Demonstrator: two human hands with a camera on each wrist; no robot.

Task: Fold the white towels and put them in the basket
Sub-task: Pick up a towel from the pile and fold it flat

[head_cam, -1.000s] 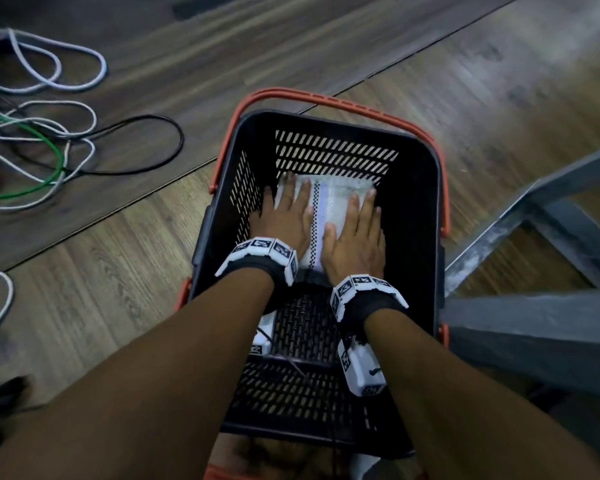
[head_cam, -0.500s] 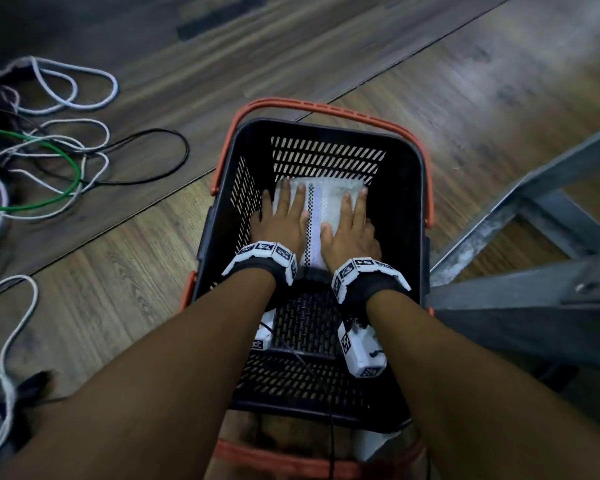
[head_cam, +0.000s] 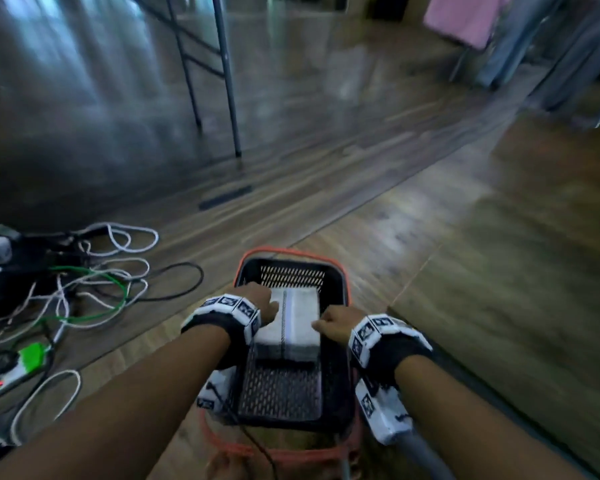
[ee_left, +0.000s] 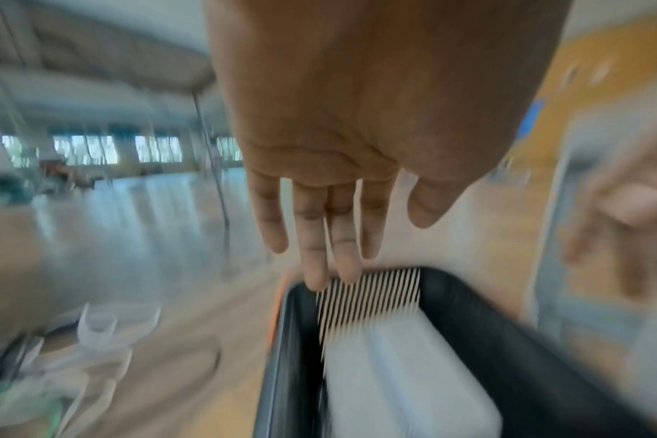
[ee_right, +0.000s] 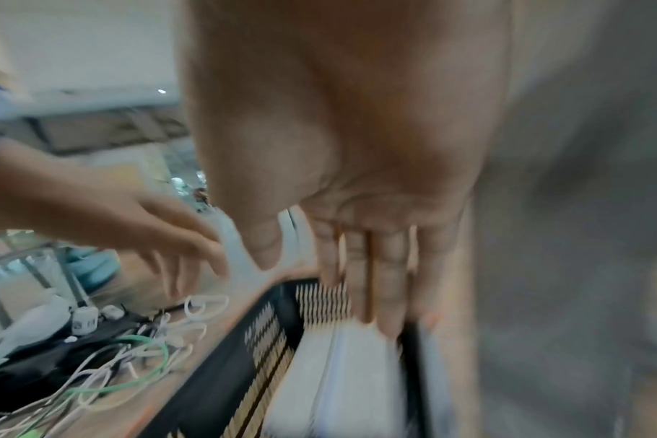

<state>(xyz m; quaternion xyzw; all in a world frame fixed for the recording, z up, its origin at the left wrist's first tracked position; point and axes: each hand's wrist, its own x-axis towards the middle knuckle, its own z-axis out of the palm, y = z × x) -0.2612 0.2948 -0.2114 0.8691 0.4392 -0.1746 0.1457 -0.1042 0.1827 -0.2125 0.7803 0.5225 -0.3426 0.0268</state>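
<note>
A folded white towel (head_cam: 288,323) with a dark stitched stripe lies in the far half of the black basket (head_cam: 336,368) with orange handles, on the wooden floor. My left hand (head_cam: 262,303) hovers over the towel's left edge and my right hand (head_cam: 329,323) over its right edge, both lifted clear of it. In the left wrist view the left hand (ee_left: 331,237) has straight fingers and holds nothing above the towel (ee_left: 402,379). The right hand (ee_right: 357,266) is likewise flat and empty over the towel (ee_right: 349,385). The views are blurred by motion.
A tangle of white, black and green cables (head_cam: 94,292) and a power strip (head_cam: 14,368) lie on the floor left of the basket. Thin metal legs (head_cam: 227,81) stand farther back. Pink cloth (head_cam: 461,15) hangs at the far right.
Both hands have lifted off the towel they were pressing and moved apart. The head view has tilted up, so the basket now sits low in the picture.
</note>
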